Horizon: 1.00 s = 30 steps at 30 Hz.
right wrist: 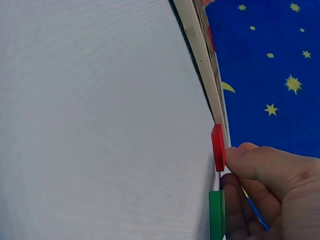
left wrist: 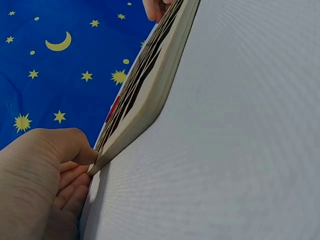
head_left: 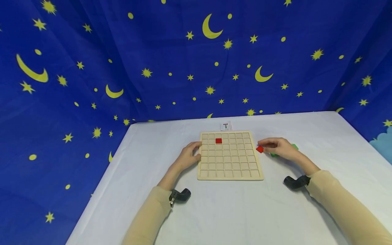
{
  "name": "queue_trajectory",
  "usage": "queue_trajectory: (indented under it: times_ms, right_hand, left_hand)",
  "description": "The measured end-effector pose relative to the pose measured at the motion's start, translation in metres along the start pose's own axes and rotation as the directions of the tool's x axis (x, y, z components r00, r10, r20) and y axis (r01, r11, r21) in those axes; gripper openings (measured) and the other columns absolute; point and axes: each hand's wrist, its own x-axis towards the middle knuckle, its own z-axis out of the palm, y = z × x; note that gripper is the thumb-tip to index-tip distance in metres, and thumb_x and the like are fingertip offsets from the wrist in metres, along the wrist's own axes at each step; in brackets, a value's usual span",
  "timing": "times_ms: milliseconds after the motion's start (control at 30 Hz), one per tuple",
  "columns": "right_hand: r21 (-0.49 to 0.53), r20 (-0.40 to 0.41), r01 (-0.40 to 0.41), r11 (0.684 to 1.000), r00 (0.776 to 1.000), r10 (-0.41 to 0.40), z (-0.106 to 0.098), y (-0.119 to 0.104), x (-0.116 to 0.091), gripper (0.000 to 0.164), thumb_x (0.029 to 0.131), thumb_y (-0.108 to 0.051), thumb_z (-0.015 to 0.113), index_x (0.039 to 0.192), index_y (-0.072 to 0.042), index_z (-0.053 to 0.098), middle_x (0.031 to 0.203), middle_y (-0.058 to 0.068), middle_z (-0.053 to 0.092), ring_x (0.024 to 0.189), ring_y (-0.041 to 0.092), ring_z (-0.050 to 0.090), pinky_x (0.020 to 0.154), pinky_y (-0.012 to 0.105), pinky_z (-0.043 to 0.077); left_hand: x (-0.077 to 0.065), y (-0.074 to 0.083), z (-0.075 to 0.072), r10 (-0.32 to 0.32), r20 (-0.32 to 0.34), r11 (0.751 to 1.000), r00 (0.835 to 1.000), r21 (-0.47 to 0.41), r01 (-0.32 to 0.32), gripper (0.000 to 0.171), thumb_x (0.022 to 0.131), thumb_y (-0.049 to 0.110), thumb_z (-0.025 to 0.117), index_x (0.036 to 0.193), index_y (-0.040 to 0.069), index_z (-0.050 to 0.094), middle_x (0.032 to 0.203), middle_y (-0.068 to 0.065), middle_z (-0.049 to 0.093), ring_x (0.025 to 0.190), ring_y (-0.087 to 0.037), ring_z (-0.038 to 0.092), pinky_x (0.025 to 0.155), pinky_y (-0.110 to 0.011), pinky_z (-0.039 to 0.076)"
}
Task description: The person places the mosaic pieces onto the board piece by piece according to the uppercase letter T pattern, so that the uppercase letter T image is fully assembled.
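A square wooden grid board (head_left: 229,179) lies in front of me, with one red tile (head_left: 218,141) in a cell of its second row from the far side. My left hand (head_left: 185,157) rests at the board's left edge, thumb and fingers apart along the rim. To the right of the board, my right hand (head_left: 282,148) pinches another red tile (head_left: 260,149) between thumb and fingers, seen almost edge-on in the right wrist view. Under and beside that hand are green tiles (head_left: 295,146), partly hidden by it; one green tile (right wrist: 216,215) shows below its fingers.
A small printed pattern card (head_left: 226,126) lies just beyond the board's far edge. White cloth (head_left: 226,211) covers the table, and a blue curtain (head_left: 171,44) with moons and stars hangs behind and at the sides. Each wrist wears a black camera mount (head_left: 180,195).
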Motion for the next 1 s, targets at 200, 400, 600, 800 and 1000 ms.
queue_trajectory:
  times_ms: [200, 400, 600, 800, 1000]
  right_hand:
    - [-0.057, -0.013, -0.018, 0.998, 1.000, 0.017, 0.003, -0.002, -0.001, 0.033, 0.089, -0.012, 0.065, 0.120, -0.002, 0.063, 0.119, 0.014, 0.062, 0.108, 0.028, 0.058, 0.082, 0.019, 0.049]
    - [-0.146, -0.062, 0.011, 0.989, 0.998, -0.020, 0.005, 0.003, 0.000, 0.029, 0.086, -0.012, 0.068, 0.114, -0.005, 0.067, 0.113, 0.011, 0.065, 0.105, 0.028, 0.058, 0.083, 0.026, 0.050]
    - [-0.235, -0.114, 0.048, 0.971, 0.991, -0.076, 0.006, 0.005, 0.000, 0.027, 0.083, -0.016, 0.072, 0.108, -0.007, 0.070, 0.105, 0.008, 0.067, 0.098, 0.026, 0.061, 0.081, 0.040, 0.051]
    - [-0.168, -0.161, -0.016, 0.986, 0.987, -0.012, -0.001, -0.007, 0.001, 0.034, 0.085, -0.025, 0.070, 0.114, -0.006, 0.068, 0.112, 0.011, 0.065, 0.103, 0.028, 0.059, 0.088, 0.046, 0.048]
    - [-0.093, -0.213, -0.080, 0.992, 0.975, 0.059, -0.015, -0.024, 0.005, 0.043, 0.087, -0.032, 0.068, 0.119, -0.004, 0.064, 0.121, 0.014, 0.060, 0.109, 0.031, 0.056, 0.091, 0.049, 0.046]
  left_hand:
    - [-0.001, -0.001, 0.001, 0.002, -0.003, 1.000, 1.000, -0.003, -0.002, 0.055, 0.082, 0.003, 0.060, 0.135, -0.004, 0.046, 0.134, -0.018, 0.048, 0.124, -0.029, 0.045, 0.107, -0.037, 0.034]
    - [0.000, -0.002, 0.001, 0.009, -0.003, 1.000, 1.000, 0.004, -0.009, 0.055, 0.082, 0.003, 0.060, 0.134, -0.005, 0.046, 0.134, -0.018, 0.048, 0.124, -0.029, 0.045, 0.107, -0.036, 0.034]
    - [0.000, -0.001, 0.000, 0.006, -0.005, 1.000, 1.000, 0.004, -0.006, 0.055, 0.082, 0.004, 0.060, 0.135, -0.005, 0.046, 0.134, -0.017, 0.048, 0.123, -0.028, 0.046, 0.106, -0.037, 0.034]
    - [-0.001, 0.000, 0.000, -0.001, 0.002, 1.000, 1.000, 0.014, 0.001, 0.055, 0.082, 0.004, 0.060, 0.135, -0.004, 0.046, 0.135, -0.018, 0.048, 0.124, -0.028, 0.045, 0.107, -0.035, 0.033]
    - [-0.001, 0.000, 0.000, 0.003, -0.003, 1.000, 1.000, 0.016, -0.003, 0.055, 0.082, 0.004, 0.060, 0.135, -0.004, 0.046, 0.135, -0.018, 0.048, 0.124, -0.028, 0.045, 0.107, -0.036, 0.033]
